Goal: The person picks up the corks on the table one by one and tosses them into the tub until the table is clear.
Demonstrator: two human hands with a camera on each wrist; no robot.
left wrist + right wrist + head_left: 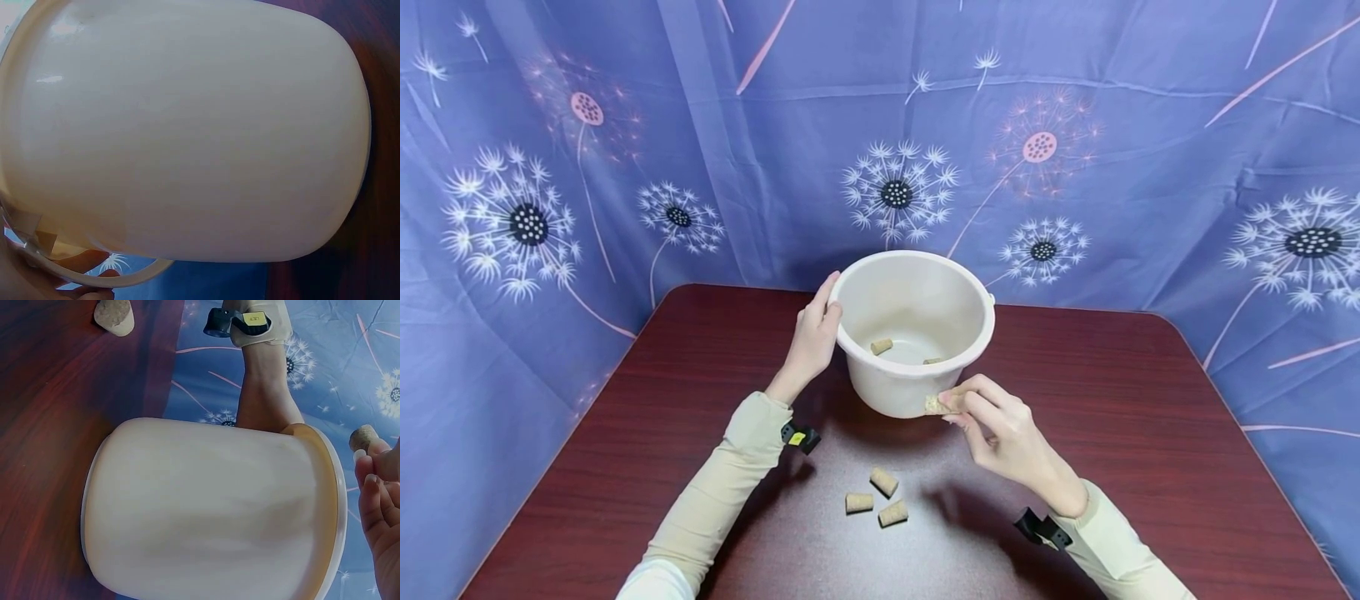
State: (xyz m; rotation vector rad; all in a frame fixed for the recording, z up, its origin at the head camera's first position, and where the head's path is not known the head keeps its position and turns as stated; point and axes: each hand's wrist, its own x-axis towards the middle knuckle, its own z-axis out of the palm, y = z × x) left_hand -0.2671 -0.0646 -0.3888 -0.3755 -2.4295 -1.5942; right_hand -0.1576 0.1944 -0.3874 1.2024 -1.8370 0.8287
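Observation:
A white plastic bucket point(891, 392) stands toward the back of the table. My left hand point(811, 342) grips its left rim; in the left wrist view the fingers point(94, 259) show near the thin curved handle point(134, 278). My right hand point(1003, 429) pinches a cork point(934, 405) between thumb and fingers, in front of the bucket's right side and below its rim in the head view. The right wrist view shows that cork point(361, 439) at the fingertips. Inside the bucket lie a cork point(882, 346) and part of another cork point(932, 361).
In front of the bucket, three loose corks lie close together on the dark red table: an upper cork point(883, 482), a left cork point(859, 502) and a lower cork point(892, 513). A blue dandelion-print curtain point(790, 167) hangs behind and along the sides.

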